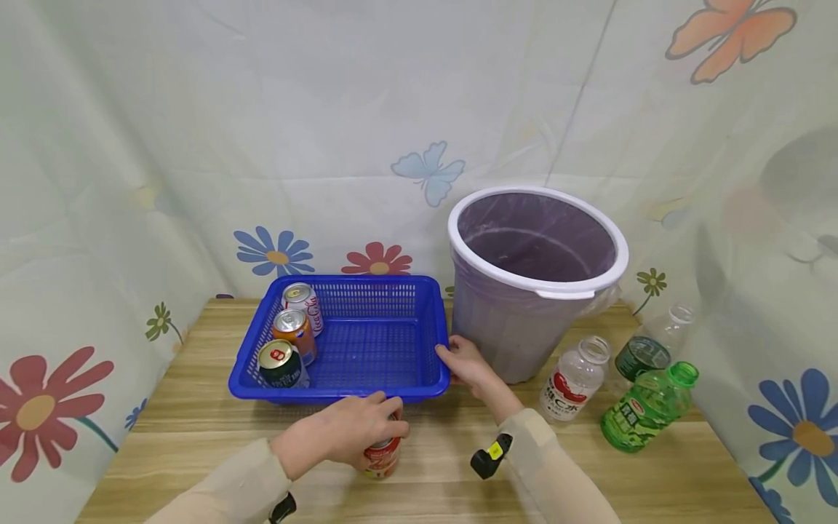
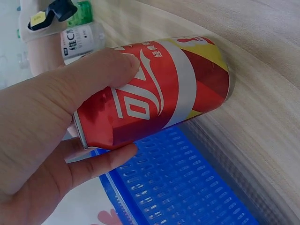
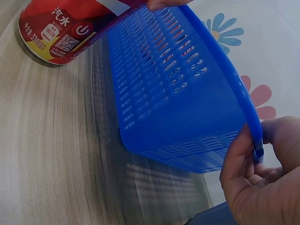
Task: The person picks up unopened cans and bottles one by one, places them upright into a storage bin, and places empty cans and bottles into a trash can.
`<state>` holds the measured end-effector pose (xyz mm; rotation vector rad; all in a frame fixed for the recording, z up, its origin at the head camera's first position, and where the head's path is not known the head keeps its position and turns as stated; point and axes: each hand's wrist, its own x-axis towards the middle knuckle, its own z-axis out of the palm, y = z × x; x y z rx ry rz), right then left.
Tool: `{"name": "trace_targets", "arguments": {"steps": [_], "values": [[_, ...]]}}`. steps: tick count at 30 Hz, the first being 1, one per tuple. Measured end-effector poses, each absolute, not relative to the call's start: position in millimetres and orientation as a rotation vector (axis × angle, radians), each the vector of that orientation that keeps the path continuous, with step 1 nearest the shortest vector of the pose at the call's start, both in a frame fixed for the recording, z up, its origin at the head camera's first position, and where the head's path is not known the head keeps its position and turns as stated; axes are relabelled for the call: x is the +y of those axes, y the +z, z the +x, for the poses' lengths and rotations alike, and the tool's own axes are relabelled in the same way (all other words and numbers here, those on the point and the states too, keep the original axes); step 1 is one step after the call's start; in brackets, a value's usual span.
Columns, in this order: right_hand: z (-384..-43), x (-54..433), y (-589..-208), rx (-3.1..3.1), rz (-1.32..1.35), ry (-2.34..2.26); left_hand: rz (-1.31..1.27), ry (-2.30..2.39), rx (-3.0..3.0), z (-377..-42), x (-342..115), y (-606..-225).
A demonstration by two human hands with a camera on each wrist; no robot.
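A red soda can point(image 2: 154, 89) with white lettering and yellow patches is in my left hand point(image 1: 363, 431), thumb on one side and fingers on the other. In the head view the can stands low in front of the blue plastic basket point(image 1: 366, 393), close to the tabletop. My right hand point(image 3: 262, 173) pinches the basket's rim at its right side, thumb and fingers on either face. Along the basket's left side stand a white and red cola can point(image 1: 313, 309), an orange can point(image 1: 297, 336) and a dark green can point(image 1: 283, 366).
Right of the basket stands a grey bin point(image 1: 517, 320) with a white rim and a clear liner. Beyond my right forearm are a clear bottle with a red and white label point(image 1: 568, 386), a green bottle point(image 1: 644, 415) and a clear bottle with a dark green label point(image 1: 644, 353).
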<state>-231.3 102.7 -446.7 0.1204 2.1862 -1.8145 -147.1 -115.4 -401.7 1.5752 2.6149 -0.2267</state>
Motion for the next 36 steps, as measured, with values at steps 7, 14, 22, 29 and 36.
{"name": "trace_targets", "arguments": {"steps": [7, 14, 22, 29, 36], "values": [[-216, 99, -418, 2.197, 0.110, -1.798, 1.563, -0.248, 2.600, -147, -116, -397], [-214, 98, -417, 2.194, 0.102, -1.812, 1.574, -0.260, 2.603, -146, -116, -391], [-232, 102, -446, 2.174, 0.117, -1.827, 1.619, -0.298, 2.617, -143, -117, -382], [-232, 102, -447, 2.194, 0.143, -1.829, 1.615, -0.308, 2.598, -140, -120, -368], [-231, 102, -448, 2.197, 0.123, -1.828, 1.573, -0.348, 2.602, -139, -124, -354]]}}
